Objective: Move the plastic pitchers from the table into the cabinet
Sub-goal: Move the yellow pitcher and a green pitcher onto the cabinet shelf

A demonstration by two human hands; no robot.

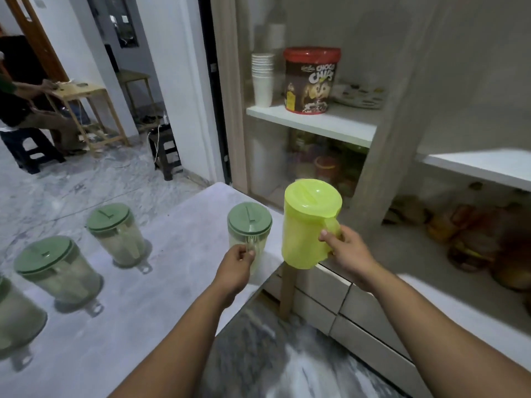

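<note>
Beside the open cabinet (330,122), the right hand (346,248) grips a yellow pitcher (306,225) aloft; the left hand (235,268) grips a green-lidded pitcher (249,228) on the table (172,282). Three others (115,234) wait; none looks shelved yet.

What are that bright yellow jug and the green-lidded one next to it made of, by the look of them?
Yellow pitcher: apparently thin translucent plastic, smooth and slightly glossy; light glows through its wall and lid. The right hand lifts it by the handle.

Green-lidded pitcher: clear, faintly frosted plastic body, so the table shows through; the lid looks opaque matte green plastic. The left hand grips its handle.
</note>
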